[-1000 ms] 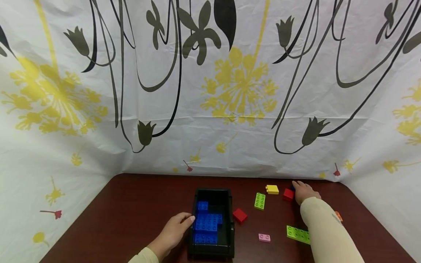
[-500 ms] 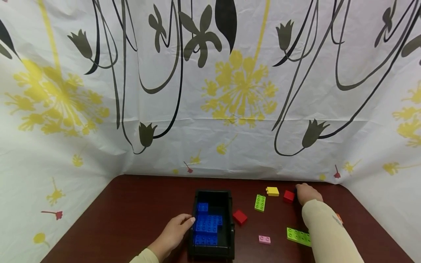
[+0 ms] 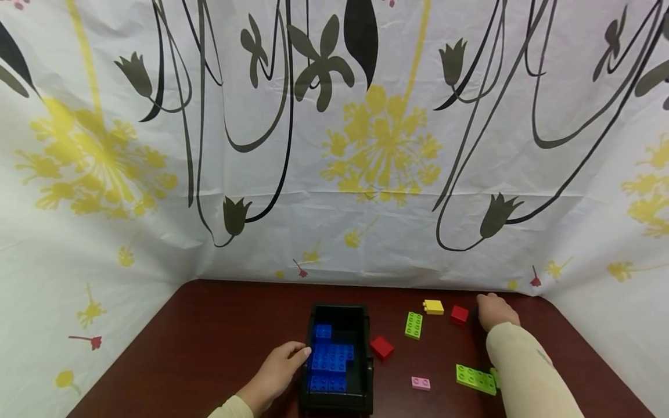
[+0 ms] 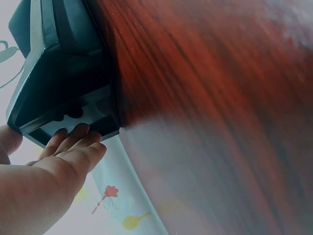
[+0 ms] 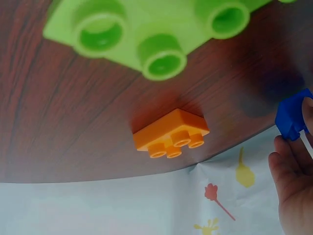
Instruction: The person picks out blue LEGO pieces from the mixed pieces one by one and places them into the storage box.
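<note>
My left hand [image 3: 275, 370] grips the left wall of a black bin [image 3: 363, 400], thumb over the rim and fingers against the outer side. The left wrist view shows those fingers under the lip of the bin [image 4: 63, 73]. Inside lie several blue bricks [image 3: 328, 355], mostly along the left. At the far right of the table, my right hand [image 3: 496, 312] pinches a blue toy brick [image 5: 292, 115] between thumb and fingers, seen in the right wrist view. From the head view that brick is hidden behind the hand.
Right of the bin lie red bricks [image 3: 381, 347], a lime green brick [image 3: 413, 325], a yellow brick [image 3: 433, 307] and a pink brick [image 3: 420, 383]. A long lime green brick [image 3: 475, 379] is near the right sleeve. An orange brick [image 5: 171, 132] shows in the right wrist view. A patterned curtain [image 3: 381, 244] stands behind.
My right hand has closed its fingers round the blue brick and shifted slightly right, away from the red brick. My left hand stays on the bin. The head view has tilted up slightly.
</note>
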Demonstrator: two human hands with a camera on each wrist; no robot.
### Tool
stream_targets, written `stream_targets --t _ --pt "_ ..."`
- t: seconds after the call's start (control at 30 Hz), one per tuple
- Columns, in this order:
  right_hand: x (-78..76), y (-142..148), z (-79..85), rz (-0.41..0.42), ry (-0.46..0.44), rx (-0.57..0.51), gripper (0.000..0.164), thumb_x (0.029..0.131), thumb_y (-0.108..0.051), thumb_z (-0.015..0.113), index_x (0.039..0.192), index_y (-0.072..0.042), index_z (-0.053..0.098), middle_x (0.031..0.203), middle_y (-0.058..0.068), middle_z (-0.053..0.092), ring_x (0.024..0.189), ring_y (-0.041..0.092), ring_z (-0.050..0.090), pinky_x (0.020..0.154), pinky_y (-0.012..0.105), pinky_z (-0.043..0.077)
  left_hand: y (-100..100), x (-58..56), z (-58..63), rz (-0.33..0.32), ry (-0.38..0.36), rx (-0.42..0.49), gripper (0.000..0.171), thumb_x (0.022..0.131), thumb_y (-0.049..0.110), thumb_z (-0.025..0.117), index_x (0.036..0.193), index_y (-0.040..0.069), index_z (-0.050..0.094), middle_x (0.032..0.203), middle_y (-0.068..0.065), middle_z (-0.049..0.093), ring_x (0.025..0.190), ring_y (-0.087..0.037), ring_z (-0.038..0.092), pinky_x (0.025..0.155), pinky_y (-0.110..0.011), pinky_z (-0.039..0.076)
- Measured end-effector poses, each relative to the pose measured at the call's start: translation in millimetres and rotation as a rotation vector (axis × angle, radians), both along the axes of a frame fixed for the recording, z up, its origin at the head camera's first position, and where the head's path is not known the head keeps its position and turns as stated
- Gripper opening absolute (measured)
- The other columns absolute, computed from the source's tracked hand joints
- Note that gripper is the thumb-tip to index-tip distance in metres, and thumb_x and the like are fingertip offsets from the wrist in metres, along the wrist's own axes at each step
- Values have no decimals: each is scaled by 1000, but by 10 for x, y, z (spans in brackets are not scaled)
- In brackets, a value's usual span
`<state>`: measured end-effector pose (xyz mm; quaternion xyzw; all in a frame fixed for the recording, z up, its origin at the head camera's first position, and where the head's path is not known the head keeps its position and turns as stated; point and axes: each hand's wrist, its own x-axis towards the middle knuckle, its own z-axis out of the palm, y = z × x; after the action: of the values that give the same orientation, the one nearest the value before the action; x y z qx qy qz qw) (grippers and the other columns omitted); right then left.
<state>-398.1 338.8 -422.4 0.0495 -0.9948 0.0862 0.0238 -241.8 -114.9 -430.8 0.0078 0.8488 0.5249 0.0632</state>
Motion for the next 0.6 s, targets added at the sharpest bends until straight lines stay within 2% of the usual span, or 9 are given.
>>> stream_targets --t 0.27,0.6 --pt "61 47 63 -14 54 -14 26 91 7 50 116 10 58 108 34 53 104 52 51 75 61 49 4 -10 -3 -16 -13 0 50 100 34 53 127 -8 54 129 -26 55 118 -44 52 90 -56 47" --pt "204 -207 220 66 118 43 25 85 4 64 110 7 61 106 30 57 102 47 55 79 58 50 -18 -28 -1 -33 -47 24 54 99 37 53 129 -9 53 129 -27 55 118 -44 52 89 -55 48"
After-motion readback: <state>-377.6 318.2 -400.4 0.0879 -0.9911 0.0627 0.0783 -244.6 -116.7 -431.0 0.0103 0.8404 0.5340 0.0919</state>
